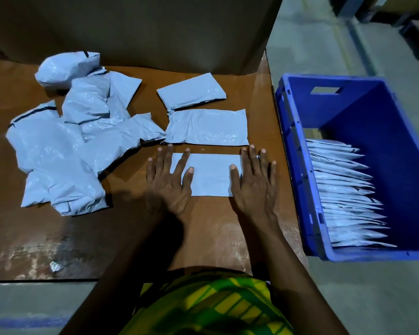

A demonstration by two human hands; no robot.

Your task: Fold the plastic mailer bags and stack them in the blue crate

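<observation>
One camera, up on my head, looking forward and steeply down onto the table [208, 228]. It sits close: my left hand [168, 187] and right hand [254, 189] land mid-frame, forearms [288, 262] running in from the bottom edge. The wide lens takes in the box [131, 27] along the top, the crate [397, 141] on the right, floor [324, 44] beyond it, lines bending toward the corners.

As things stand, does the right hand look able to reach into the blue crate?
Probably yes. The right hand presses the mailer bag near the right edge of the table; the open-topped blue crate stands just beside it, nothing between.
</observation>
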